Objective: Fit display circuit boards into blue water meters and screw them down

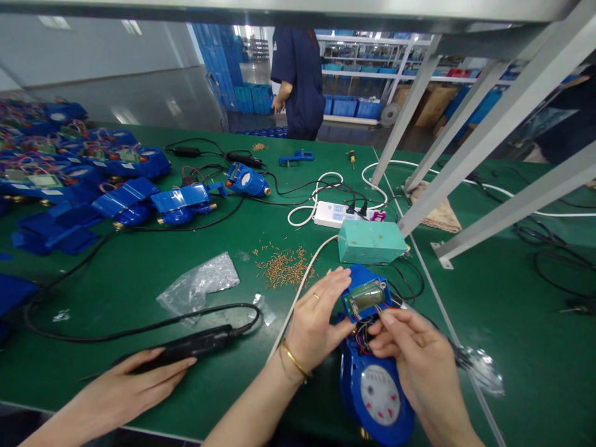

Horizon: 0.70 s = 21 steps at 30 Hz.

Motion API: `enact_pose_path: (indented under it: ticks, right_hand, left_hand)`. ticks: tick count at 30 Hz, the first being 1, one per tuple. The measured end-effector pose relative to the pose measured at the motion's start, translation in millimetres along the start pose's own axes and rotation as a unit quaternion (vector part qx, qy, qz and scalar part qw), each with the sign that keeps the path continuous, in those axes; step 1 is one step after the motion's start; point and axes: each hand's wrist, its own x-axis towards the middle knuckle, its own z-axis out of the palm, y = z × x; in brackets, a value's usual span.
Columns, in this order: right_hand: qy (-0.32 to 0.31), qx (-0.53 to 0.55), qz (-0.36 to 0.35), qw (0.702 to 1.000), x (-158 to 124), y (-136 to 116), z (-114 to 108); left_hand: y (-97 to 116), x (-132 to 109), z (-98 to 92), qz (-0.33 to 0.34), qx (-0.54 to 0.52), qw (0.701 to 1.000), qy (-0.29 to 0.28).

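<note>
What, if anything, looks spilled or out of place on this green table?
The small copper-coloured pieces, perhaps screws, lie loose and scattered on the green table, left of the teal box. With no tray under them, they look spilled.

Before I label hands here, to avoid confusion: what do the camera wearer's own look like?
The left hand wears a golden ring and, at the wrist, a golden bangle. The right hand shows no jewellery. Both are ungloved, with no sleeves in view.

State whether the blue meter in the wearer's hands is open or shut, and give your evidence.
Open: on the blue meter, coloured wires lie exposed between the dial and the display housing.
</note>
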Motion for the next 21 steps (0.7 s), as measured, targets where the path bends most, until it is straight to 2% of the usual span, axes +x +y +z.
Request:
enact_pose_path:
  ticks: [21]
  right_hand:
    - [-0.005, -0.017, -0.014, 1.0, 0.3, -2.1, -1.0]
  left_hand:
    - [2.0, 0.0, 1.8, -0.001, -0.011, 1.0, 0.006]
